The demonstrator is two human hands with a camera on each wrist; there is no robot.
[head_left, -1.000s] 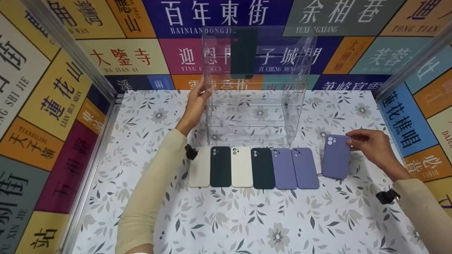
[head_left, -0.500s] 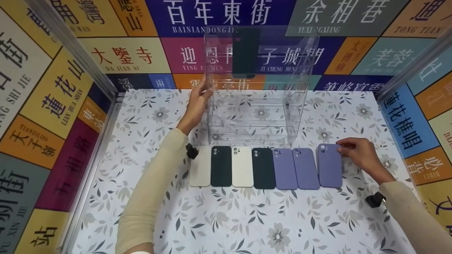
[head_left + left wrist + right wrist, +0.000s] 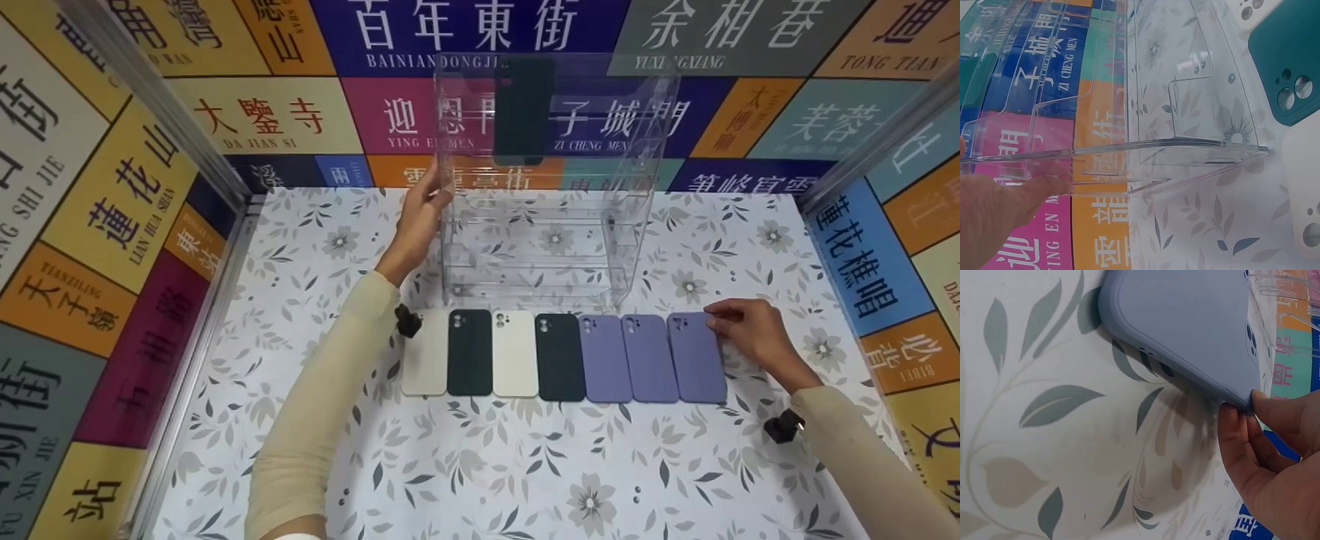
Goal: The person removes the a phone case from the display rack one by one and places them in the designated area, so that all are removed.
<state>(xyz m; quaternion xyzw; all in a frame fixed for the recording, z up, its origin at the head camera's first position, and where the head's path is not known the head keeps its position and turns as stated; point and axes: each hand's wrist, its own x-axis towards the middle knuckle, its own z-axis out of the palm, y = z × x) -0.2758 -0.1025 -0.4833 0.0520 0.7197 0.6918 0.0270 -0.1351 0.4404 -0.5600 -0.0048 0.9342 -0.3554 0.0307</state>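
In the head view, my right hand [image 3: 756, 337] pinches the upper right corner of a purple phone case [image 3: 697, 360] at the right end of a row. The right wrist view has this purple case [image 3: 1185, 320] tilted, its near edge raised off the cloth, thumb and fingers on its corner. My left hand [image 3: 420, 221] grips the left side panel of a clear tiered acrylic rack [image 3: 536, 267]. A dark green phone case [image 3: 523, 112] stands in the rack's upper tier. Part of the left fingers is hidden by the panel and the view's edge.
Left of the held case lie two purple cases [image 3: 606, 360], dark green cases [image 3: 470, 352] and cream cases [image 3: 515, 354], side by side before the rack. Floral cloth [image 3: 525, 465] covers the table. Panels with large characters [image 3: 270, 120] wall in the back and sides.
My right hand has brought the purple case left and down, from apart and raised to the row's right end beside the other purple cases. The left hand stays on the rack.
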